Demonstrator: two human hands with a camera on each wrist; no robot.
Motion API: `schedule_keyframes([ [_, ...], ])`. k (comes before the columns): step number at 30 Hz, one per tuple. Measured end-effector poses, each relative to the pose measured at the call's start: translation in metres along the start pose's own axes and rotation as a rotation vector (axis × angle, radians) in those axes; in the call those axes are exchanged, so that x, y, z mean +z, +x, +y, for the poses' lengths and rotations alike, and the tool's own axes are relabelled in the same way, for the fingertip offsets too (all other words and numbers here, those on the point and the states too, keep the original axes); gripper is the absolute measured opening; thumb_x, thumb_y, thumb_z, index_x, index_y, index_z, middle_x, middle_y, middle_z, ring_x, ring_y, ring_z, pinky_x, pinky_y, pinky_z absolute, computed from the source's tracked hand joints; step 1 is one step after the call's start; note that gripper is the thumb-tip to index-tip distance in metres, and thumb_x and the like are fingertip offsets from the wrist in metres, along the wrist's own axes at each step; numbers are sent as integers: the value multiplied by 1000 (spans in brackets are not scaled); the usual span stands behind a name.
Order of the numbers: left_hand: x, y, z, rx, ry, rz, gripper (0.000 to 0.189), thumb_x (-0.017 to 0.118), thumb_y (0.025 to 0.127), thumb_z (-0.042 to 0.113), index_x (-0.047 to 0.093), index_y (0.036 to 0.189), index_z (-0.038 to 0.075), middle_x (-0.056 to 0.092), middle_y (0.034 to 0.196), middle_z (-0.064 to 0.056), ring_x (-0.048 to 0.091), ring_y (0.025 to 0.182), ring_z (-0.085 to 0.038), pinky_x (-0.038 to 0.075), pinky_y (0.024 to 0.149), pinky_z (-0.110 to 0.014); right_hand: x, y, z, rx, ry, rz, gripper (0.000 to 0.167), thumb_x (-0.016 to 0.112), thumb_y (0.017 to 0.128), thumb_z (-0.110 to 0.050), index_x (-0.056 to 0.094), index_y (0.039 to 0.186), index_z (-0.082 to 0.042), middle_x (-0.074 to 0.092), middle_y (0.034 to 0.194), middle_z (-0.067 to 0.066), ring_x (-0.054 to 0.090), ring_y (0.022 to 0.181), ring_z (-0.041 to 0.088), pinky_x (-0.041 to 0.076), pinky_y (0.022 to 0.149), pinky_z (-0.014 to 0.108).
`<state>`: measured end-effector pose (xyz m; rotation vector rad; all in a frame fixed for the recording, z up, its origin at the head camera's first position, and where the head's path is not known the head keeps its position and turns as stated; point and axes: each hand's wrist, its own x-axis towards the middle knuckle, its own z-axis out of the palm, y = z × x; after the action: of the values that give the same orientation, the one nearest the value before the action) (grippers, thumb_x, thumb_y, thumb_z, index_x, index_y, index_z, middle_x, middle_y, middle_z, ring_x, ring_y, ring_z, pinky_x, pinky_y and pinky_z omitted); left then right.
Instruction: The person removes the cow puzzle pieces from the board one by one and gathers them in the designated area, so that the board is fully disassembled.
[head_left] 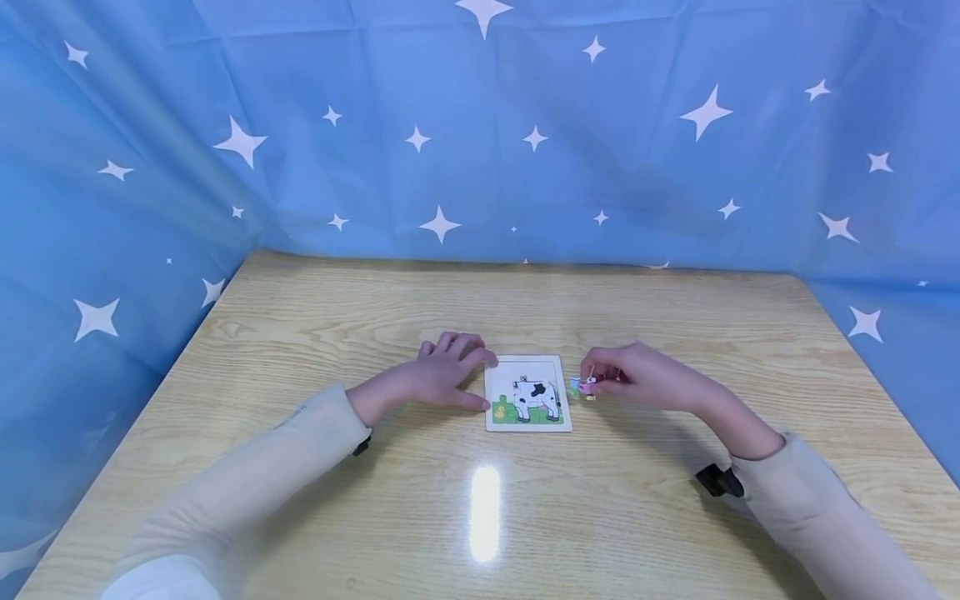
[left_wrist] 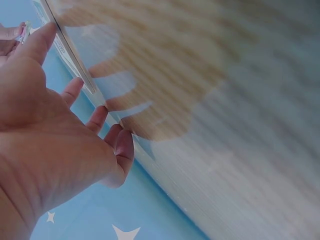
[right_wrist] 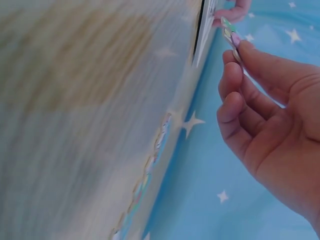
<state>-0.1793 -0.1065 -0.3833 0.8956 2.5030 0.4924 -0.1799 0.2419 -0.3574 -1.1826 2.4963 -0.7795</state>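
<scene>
A small square jigsaw board (head_left: 525, 360) with a pale frame lies on the table. A cow picture (head_left: 536, 400) and green pieces fill its lower part, while the upper part is plain white. My left hand (head_left: 450, 375) is spread at the board's left side, thumb near the lower corner and forefinger at the upper one. Just off the board's right side, my right hand (head_left: 637, 379) pinches a colourful puzzle piece (head_left: 587, 386) between thumb and fingers. In the right wrist view that puzzle piece (right_wrist: 230, 32) is tilted and seen nearly edge-on, clear of the tabletop.
In the right wrist view, a row of thin colourful pieces (right_wrist: 145, 180) lies on the table. The wooden table (head_left: 360, 533) reaches back to a blue curtain (head_left: 480, 167) with white stars. A bright light reflection (head_left: 484, 512) shows in front of the board.
</scene>
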Motion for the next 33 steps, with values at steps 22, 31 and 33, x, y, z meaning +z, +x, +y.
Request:
schedule_keyframes([
  [22,1,1,-1,-11,2,-4,62,71,109,43,43,158,16,24,173,-19,19,158,-46,28,114,-65,-3,-29,24,28,19,31,15,75,102,3,70,109,-9,73,92,-13,54,75,0,48,67,27],
  [31,1,1,-1,-15,-2,-6,60,71,108,42,45,156,17,24,174,-19,18,159,-46,28,113,-65,-3,-33,29,38,33,53,17,74,103,4,64,110,-8,74,92,-9,52,72,0,47,64,26],
  [33,1,2,-1,-17,2,-6,60,71,108,43,45,156,17,24,174,-19,18,159,-46,28,113,-65,-3,-33,29,51,47,59,19,73,103,5,61,107,-9,73,90,-9,52,71,0,46,63,26],
])
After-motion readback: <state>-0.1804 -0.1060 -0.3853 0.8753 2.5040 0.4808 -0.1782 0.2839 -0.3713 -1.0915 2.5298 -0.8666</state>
